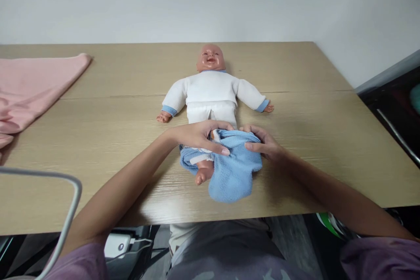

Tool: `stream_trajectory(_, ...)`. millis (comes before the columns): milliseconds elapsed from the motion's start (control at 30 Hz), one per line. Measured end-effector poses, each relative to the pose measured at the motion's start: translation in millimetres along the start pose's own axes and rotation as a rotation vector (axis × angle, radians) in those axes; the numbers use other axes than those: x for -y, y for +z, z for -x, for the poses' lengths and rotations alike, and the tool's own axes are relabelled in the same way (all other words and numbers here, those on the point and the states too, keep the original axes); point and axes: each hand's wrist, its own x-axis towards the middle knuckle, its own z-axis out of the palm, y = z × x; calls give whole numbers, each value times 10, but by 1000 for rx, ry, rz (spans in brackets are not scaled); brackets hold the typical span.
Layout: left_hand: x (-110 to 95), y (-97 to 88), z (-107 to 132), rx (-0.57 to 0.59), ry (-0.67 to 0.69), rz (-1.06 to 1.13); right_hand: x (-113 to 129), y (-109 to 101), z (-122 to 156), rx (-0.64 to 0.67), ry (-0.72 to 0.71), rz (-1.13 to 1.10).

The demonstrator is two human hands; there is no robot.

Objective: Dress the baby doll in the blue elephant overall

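Observation:
A baby doll [211, 89] in a white top lies on its back in the middle of the wooden table [98, 140], head toward the wall. Light blue knitted trousers [231, 170] are bunched around its legs, with one bare foot [201, 177] sticking out. My left hand [197, 135] grips the blue waistband at the doll's hip, fingers curled over the fabric. My right hand [262, 140] pinches the same waistband on the other side.
A pink cloth [29, 87] lies on the table's far left. A grey cable [65, 201] curves across the lower left. A dark stand with a metal rod [393, 109] stands beyond the right edge. A white device [118, 245] sits under the table.

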Motion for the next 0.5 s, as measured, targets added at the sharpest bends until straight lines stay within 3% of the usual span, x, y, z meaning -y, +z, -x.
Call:
stream_trajectory(167, -74, 4, 9, 36, -70, -55, 22, -20, 28, 62, -91, 71)
stream_trajectory(367, -175, 36, 35, -100, -82, -117, 28, 11, 23, -29, -46, 174)
stream_trajectory(500, -230, 41, 61, -91, -117, -138, 18, 12, 23, 29, 22, 115)
